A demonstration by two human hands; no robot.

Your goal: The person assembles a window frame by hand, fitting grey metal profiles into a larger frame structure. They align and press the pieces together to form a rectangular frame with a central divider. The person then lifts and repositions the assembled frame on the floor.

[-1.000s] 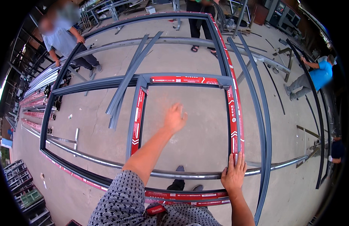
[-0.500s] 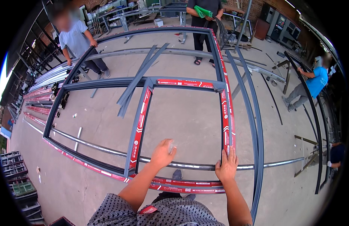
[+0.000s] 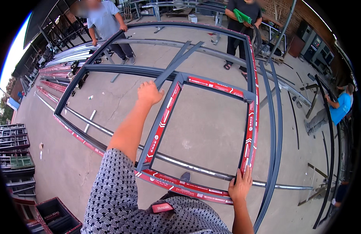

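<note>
Right hand grips lower corner of grey metal frame with red-taped bars; left hand loosely curled, empty, raised beside upright bar

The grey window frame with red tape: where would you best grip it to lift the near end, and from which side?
Grip the frame at its near corners, from the near side, palms around the rail. The right hand already clasps the near right corner; the left hand is in the air over the left upright.

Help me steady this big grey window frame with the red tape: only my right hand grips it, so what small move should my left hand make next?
Probably bring the left hand onto the upright bar beside it. It hangs in the air, while the right hand alone clasps the frame at its near corner.
</note>
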